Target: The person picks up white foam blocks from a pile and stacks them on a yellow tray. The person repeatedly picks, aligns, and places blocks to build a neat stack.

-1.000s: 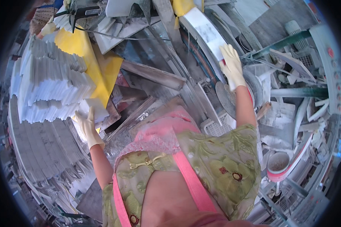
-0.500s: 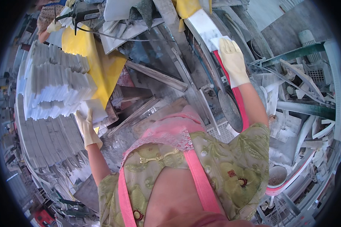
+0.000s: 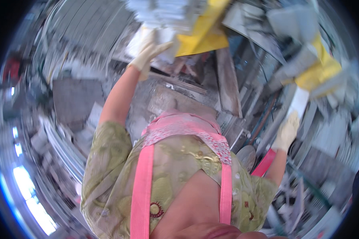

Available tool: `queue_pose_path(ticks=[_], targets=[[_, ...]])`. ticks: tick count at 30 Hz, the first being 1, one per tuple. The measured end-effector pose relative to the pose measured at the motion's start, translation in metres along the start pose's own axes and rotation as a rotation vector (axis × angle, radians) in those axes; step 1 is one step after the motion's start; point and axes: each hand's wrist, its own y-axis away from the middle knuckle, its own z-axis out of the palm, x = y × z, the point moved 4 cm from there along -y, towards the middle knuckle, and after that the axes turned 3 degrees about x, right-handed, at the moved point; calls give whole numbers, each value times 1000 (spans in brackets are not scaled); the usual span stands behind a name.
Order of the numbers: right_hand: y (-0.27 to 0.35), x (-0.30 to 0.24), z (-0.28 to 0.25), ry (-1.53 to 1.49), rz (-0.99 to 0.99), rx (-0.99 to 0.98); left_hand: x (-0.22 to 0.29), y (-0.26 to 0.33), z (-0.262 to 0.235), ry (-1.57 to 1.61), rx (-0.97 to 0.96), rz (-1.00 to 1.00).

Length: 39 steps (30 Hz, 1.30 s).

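My left hand (image 3: pixel 146 51), in a cream rubber glove, is against white slabs (image 3: pixel 133 43) at the near edge of a stack (image 3: pixel 161 14). Its thumb points away from the fingers; the hand looks open, and I cannot tell whether it grips a slab. On the right, my gloved right hand (image 3: pixel 287 130) lies at the near end of a long white slab surface (image 3: pixel 299 99). Its fingers are smeared by motion. A red belt (image 3: pixel 264 162) runs from beneath that wrist toward me, beside a round grey disc (image 3: pixel 246 156).
Yellow sheeting (image 3: pixel 203 34) hangs beside the stack, with more yellow cloth (image 3: pixel 317 69) at the far right. A wooden plank (image 3: pixel 228 81) lies between my hands. Grey slabs (image 3: pixel 81 24) stand in rows at the upper left. A grey board (image 3: pixel 76 100) is at left.
The whole view has swung leftward, so the stack and both hands appear farther right. The left hand stays at the stack's near edge, the right by the belt.
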Motion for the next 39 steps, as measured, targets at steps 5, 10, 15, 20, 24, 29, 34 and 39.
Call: queue_pose_path(ticks=[5,10,15,20,24,29,34,39], targets=[[-34,-21,-35,-267,538,-239,16,0,-8,-65,-129,-135],[-59,-184,-50,-1445,544,49,11,-6,-5,-4,-178,-84],[-93,-402,-33,-1834,594,27,-1,-10,1,40,-295,-54],[-108,-495,-29,-1734,514,92,2,-1,-5,-14,-215,59],[-97,-509,-27,-1557,212,40,1,2,-4,7,-217,59],[-107,-512,10,-2138,314,-204,0,-4,-8,42,-269,33],[-105,-488,6,-1787,19,-354,20,-9,-27,-75,-267,-43],[-97,-478,16,-1238,-85,-544,62,7,-20,-338,-248,-183]])
